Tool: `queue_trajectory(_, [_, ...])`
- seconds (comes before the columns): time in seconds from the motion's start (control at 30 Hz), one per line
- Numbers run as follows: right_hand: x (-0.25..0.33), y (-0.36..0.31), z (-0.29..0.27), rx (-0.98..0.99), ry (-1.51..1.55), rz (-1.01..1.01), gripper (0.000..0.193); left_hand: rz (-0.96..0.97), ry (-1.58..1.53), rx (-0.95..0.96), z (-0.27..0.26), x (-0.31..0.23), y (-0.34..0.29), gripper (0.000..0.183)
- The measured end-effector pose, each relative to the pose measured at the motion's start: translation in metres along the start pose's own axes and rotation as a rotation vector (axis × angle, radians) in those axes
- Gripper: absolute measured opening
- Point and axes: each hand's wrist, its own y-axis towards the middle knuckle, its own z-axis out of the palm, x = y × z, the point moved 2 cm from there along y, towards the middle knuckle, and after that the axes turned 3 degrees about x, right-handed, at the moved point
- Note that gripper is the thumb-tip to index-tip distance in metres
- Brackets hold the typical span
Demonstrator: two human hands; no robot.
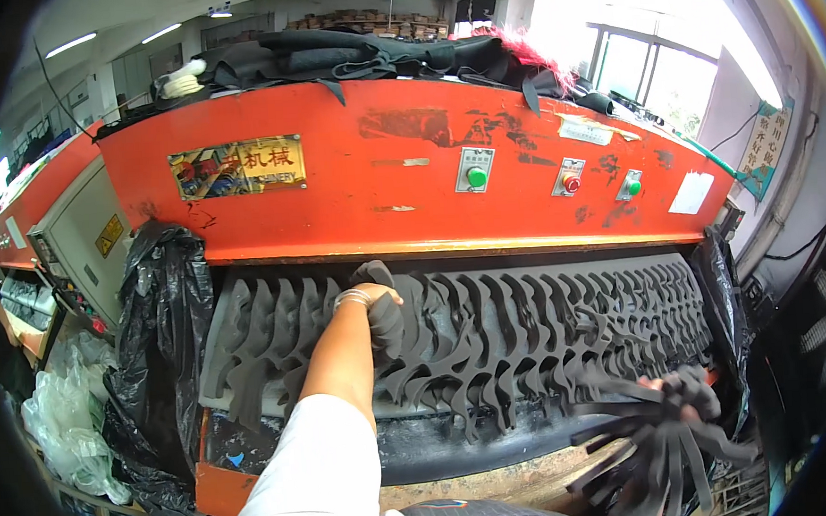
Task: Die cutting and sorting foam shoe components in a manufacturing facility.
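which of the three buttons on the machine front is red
The middle button on the orange front panel; the left button and right button are both green.

Left sleeve (303,477): white, covering the upper part of the limb from the lower edge to about the elbow.
Left forearm (336,357): bare, reaching forward and slightly rightward, nearly straight.
Left wrist (351,301): encircled by a pale bracelet (340,298), just behind the hand.
Left hand (381,294): foremost, fingers curled in a grip, back of the hand partly visible.
Right hand (690,413): nearer the body, well apart from the left, closed in a grip; mostly hidden and blurred, patches of skin showing.
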Motion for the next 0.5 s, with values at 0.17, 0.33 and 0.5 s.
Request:
queue_trajectory(0.17, [-0.082,0.138,0.061,0.455,-0.336,0.473,0.014,0.352,-0.165,-0.527,0.032,-0.002,-0.05,0.049])
queue_trajectory(0.33, [-0.239,0.244,0.156,0.329,-0.104,0.6,0.021,0.984,0.485,-1.103,0.077,0.027,-0.167,0.022])
queue_trajectory(0.5, [-0.375,0.258,0.226,0.071,-0.818,0.831,0.062,0.741,0.328,-0.749,0.163,0.18,-0.219,0.02])
